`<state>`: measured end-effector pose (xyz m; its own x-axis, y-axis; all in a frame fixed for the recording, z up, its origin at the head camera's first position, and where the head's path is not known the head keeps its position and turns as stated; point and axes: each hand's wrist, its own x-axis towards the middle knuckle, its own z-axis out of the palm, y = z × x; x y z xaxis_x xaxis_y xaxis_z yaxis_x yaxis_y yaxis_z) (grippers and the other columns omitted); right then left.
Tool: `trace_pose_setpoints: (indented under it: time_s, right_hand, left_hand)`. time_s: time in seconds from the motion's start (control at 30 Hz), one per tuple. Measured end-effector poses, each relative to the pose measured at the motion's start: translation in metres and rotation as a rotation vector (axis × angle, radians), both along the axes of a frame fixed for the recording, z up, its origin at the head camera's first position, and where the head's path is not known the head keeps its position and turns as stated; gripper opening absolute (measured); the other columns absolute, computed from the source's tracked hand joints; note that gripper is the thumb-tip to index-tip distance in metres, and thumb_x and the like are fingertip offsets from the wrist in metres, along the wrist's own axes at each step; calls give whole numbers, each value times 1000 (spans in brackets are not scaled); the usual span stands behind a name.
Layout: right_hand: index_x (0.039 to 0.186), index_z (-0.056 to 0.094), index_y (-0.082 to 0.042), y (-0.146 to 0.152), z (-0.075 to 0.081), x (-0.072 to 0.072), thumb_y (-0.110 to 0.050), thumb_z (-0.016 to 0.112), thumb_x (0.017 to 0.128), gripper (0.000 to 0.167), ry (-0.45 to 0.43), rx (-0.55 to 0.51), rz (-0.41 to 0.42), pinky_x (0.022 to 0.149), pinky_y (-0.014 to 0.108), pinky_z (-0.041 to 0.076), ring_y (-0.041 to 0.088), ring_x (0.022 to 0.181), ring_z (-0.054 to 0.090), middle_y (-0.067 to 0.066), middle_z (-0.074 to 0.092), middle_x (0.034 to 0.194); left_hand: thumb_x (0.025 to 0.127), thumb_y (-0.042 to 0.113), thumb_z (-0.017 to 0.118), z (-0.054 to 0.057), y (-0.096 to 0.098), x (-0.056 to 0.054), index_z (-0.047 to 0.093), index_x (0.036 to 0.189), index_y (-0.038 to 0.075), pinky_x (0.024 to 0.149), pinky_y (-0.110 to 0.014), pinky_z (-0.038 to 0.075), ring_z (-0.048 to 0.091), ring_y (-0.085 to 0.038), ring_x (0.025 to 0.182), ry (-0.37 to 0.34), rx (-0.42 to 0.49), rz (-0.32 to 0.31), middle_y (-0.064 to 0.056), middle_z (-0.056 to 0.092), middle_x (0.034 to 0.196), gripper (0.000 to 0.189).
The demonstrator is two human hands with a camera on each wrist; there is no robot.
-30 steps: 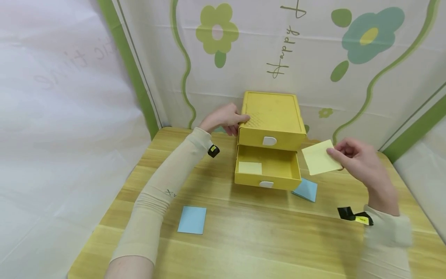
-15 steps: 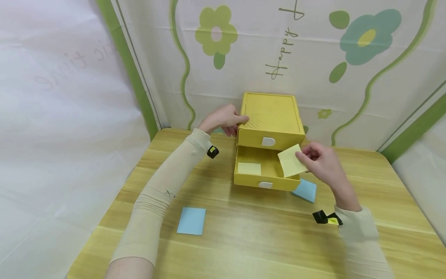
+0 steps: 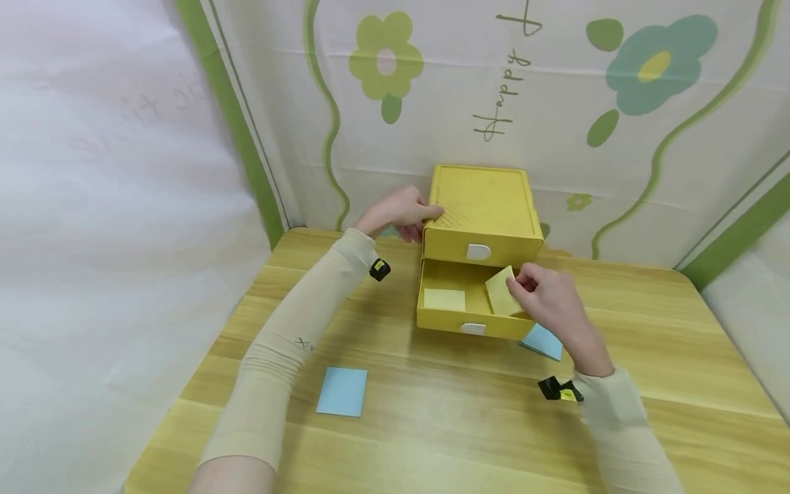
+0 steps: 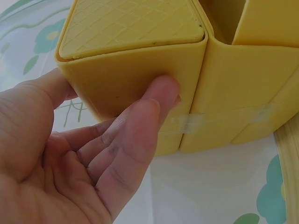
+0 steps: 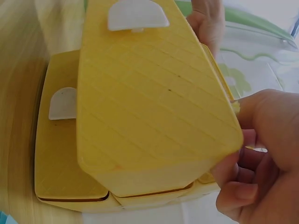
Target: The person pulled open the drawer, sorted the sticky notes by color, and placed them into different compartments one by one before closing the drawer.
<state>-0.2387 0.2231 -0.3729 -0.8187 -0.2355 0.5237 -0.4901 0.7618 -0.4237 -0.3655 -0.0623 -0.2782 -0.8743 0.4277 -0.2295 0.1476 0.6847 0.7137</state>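
Observation:
A yellow drawer box (image 3: 484,195) stands against the backdrop with the drawer (image 3: 447,318) below its top one pulled out. My left hand (image 3: 401,209) holds the box's left upper edge, thumb on top and bent fingers (image 4: 142,123) against the side. Over the open drawer's right end, my right hand (image 3: 552,298) pinches a pale yellow sticky note (image 3: 501,293), tilted and partly inside. A second yellow note (image 3: 444,299) lies in the drawer's left part. In the right wrist view, the drawer front (image 5: 159,93) hides most of the held note, while my curled fingers (image 5: 238,191) show beside it.
A light blue note (image 3: 342,391) lies on the wooden table (image 3: 432,425) at front left. Another blue one (image 3: 543,342) sits by the drawer's right front corner, partly covered. White tabs (image 3: 478,252) mark the drawer fronts. A printed curtain (image 3: 401,151) closes off the back.
My right hand has moved left with the yellow note, from beside the drawer box to over the open drawer, lowering the note into it. The left hand has stayed on the box.

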Motion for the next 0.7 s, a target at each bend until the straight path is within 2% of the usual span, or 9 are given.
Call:
trace_pose_setpoints:
  time_s: [0.23, 0.37, 0.47, 0.57, 0.7]
  right_hand:
    - [66, 55, -11, -9, 4, -1, -13, 63, 91, 27, -45, 76, -31, 43, 23, 28, 9, 42, 32, -2, 49, 53]
    - [68, 57, -9, -13, 5, -1, -14, 62, 92, 25, -94, 105, -44, 44, 24, 30, 11, 42, 36, 0, 53, 55]
    - [70, 57, -7, -17, 6, 1, -14, 60, 93, 24, -102, 168, -79, 43, 24, 28, 12, 42, 37, 1, 52, 55]
    - [69, 51, -10, -21, 5, 4, -16, 59, 93, 26, -75, 245, -147, 41, 24, 24, 13, 40, 36, -1, 45, 50]
    - [65, 42, -13, -26, 3, 7, -17, 62, 92, 34, 37, 331, -244, 37, 25, 18, 13, 38, 26, -3, 28, 45]
  left_hand:
    - [96, 45, 56, 3, -1, 0, 61, 67, 11, 66, -37, 61, 72, -24, 67, 12, -5, -1, -13, 72, 75, 45]
    - [96, 45, 55, 4, -1, 1, 61, 69, 9, 69, -39, 61, 73, -25, 69, 12, -9, 0, -15, 73, 77, 46]
    - [96, 45, 55, 4, -1, 2, 60, 69, 8, 71, -40, 61, 72, -25, 69, 11, -11, 6, -15, 73, 79, 46]
    - [96, 45, 55, 3, -1, 2, 59, 69, 8, 70, -40, 61, 72, -25, 68, 24, -12, 8, -15, 72, 79, 46]
    - [96, 45, 55, 1, -1, 4, 59, 68, 9, 68, -38, 61, 72, -24, 68, 38, -23, 2, -14, 73, 79, 46]
